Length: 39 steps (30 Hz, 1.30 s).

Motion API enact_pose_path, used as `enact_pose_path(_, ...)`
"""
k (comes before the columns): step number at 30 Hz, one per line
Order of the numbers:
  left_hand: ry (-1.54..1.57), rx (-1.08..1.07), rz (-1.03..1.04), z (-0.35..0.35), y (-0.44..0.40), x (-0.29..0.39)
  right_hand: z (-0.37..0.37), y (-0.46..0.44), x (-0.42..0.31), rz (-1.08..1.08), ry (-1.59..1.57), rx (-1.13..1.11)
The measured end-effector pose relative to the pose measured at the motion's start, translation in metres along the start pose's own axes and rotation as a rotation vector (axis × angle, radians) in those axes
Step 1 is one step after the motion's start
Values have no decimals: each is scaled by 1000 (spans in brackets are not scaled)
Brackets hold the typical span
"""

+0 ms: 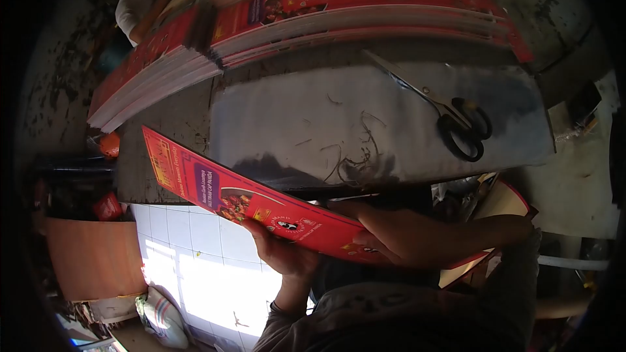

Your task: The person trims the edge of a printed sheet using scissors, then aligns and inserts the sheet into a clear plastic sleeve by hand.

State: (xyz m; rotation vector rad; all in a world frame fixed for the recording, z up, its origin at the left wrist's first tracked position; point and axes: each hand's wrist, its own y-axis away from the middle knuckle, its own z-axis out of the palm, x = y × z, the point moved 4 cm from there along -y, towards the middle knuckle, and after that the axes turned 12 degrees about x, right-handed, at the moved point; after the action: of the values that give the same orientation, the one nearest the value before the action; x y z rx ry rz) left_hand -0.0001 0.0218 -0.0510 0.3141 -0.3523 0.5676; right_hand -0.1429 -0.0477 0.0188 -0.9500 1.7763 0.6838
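Observation:
A long red printed board [261,212] lies tilted across both hands, its far left end raised over the table edge. My left hand [280,251] holds its lower edge near the middle, the thumb against the printed face. My right hand [385,231] is on the board's right part, its fingers bent over the upper edge and face. Beyond the board, black-handled scissors [456,114] lie open on a shiny grey sheet [274,111], with several thin dark strands [358,156] beside them.
Stacks of red printed boards [365,13] stand along the table's far side, another stack [156,65] at the left. A person [140,6] is at the far left. A brown box [94,257] and a white sack [163,319] stand below left. More red board [508,205] is at the right.

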Motion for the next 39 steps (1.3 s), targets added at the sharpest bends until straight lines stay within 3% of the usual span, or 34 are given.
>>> enact_pose_path(2, 125, -30, 99, 5, -8, 15, -1, 15, 6, 192, 97, -76)
enact_pose_path(5, 234, -168, 116, 0, -13, 31, -2, 32, 13, 21, 134, 7)
enact_pose_path(7, 276, -253, 61, 1, -16, 37, -11, 37, 7, 69, 160, -32)
enact_pose_path(9, 328, -368, -12, 8, -17, 40, -18, 42, 6, 546, 151, -264)
enact_pose_path(10, 355, -407, -32, 2, -21, 41, -18, 46, 9, 548, 150, -268)
enact_pose_path(12, 392, -477, -87, -12, -28, 45, -24, 52, 7, 207, 226, -110)
enact_pose_path(13, 403, -509, -122, -11, -28, 46, -25, 56, 12, 207, 223, -113)
enact_pose_path(15, 413, -509, -162, -7, -30, 43, -28, 58, 7, -132, 322, 6)
enact_pose_path(21, 384, -486, -123, -19, -35, 51, -32, 59, 9, -241, 339, 135)
enact_pose_path(22, 350, -427, -75, -14, -36, 54, -35, 57, 4, -241, 339, 138)
enact_pose_path(24, 293, -256, 54, -2, -37, 62, -43, 52, 9, 169, 467, -45)
enact_pose_path(25, 294, -258, 51, 2, -38, 65, -47, 54, 12, 170, 467, -42)
enact_pose_path(27, 232, -33, 67, -2, -43, 73, -66, 61, 19, 61, 424, 170)
enact_pose_path(28, 158, 25, 112, -8, -46, 79, -74, 60, 26, 103, 309, 194)
enact_pose_path(31, 59, 170, 212, -19, -56, 90, -88, 63, 27, 90, 363, 281)
enact_pose_path(33, 55, 128, 197, -28, -65, 101, -95, 69, 21, 94, 344, 300)
enact_pose_path(35, 63, -81, 215, -23, -70, 107, -99, 76, 15, 107, 330, 327)
enact_pose_path(37, 120, -154, 210, -19, -73, 111, -97, 83, 9, 35, 248, 341)
enact_pose_path(38, 163, -190, 196, -14, -73, 113, -94, 84, 8, -136, 314, 373)
enact_pose_path(39, 210, -226, 170, -11, -74, 114, -92, 85, 8, -123, 312, 378)
